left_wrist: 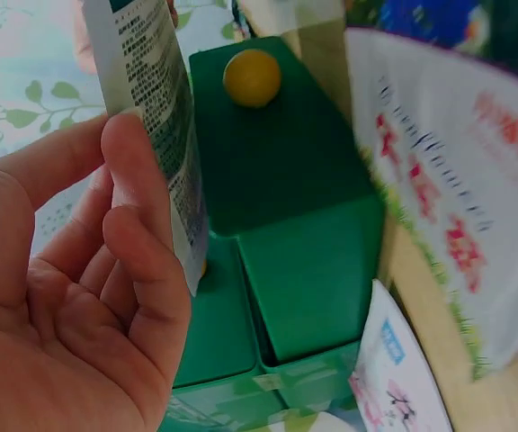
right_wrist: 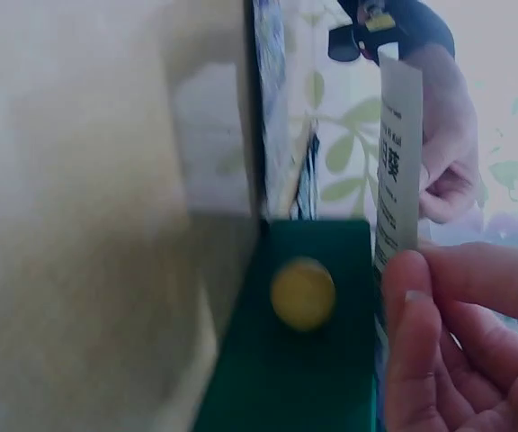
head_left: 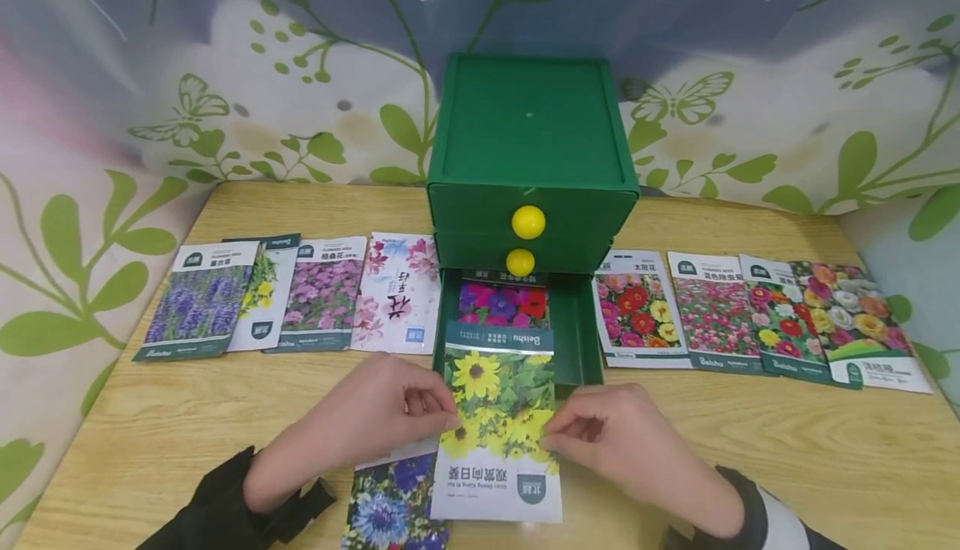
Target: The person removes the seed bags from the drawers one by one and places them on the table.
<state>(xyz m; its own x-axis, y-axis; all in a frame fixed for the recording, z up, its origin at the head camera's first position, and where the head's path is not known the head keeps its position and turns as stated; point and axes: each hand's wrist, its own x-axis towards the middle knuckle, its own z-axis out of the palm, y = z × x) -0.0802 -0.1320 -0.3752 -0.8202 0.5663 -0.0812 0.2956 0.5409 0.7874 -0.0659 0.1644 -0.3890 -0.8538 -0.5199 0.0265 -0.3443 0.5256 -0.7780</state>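
Right now both hands hold one seed packet (head_left: 501, 425), printed with yellow flowers, just in front of the open bottom drawer (head_left: 577, 325) of a small green cabinet (head_left: 531, 137). Left hand (head_left: 375, 417) reaches in from the lower left with its fingers curled, pinching the packet's left edge between thumb and fingertips; the left wrist view shows that edge against the thumb (left_wrist: 147, 243). Right hand (head_left: 615, 437) comes in from the lower right and pinches the right edge in the same way, fingertips (right_wrist: 412, 315) pressed on the packet's rim. The packet is tilted, its top end over the drawer's front.

Inside the drawer lies another packet (head_left: 504, 300) with purple and red flowers. The two drawers above are closed, each with a yellow knob (head_left: 528, 222). More packets lie in rows on the desk (head_left: 187, 417) to either side of the cabinet, and a blue-flowered one (head_left: 390, 504) lies partly under the held packet.
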